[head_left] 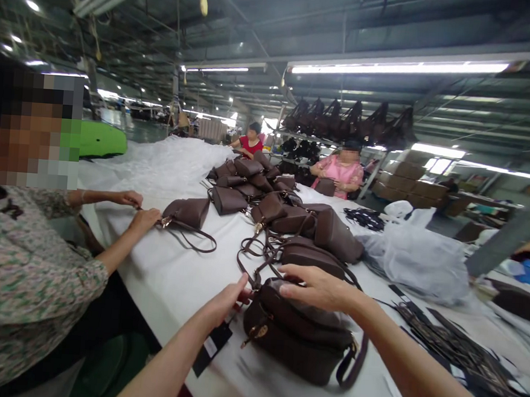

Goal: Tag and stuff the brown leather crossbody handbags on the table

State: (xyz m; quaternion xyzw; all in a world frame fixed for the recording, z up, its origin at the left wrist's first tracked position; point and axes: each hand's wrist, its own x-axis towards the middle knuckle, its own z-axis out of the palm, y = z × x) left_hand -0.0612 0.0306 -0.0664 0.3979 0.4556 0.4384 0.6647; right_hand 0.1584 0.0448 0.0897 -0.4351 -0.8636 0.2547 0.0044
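A dark brown handbag (pixel 295 346) lies on the white-covered table directly in front of me, with gold-coloured hardware on its side and a strap looped at its right end. My left hand (pixel 225 301) is at the bag's left end, its fingers curled against the edge by the strap fitting; the exact grip is partly hidden. Below that hand, a black tag (pixel 213 346) lies on the cloth. My right hand (pixel 317 287) rests over the bag's top, fingers stretched out and slightly bent. Clear plastic shows on the bag under it.
A pile of brown handbags (pixel 247 188) spreads beyond mine. At left, a co-worker's hands (pixel 143 217) hold another bag's strap (pixel 198 248). Black straps and tags (pixel 458 357) lie at right, near a plastic bag (pixel 417 257) and a grey post (pixel 512 234). Two people stand across the table.
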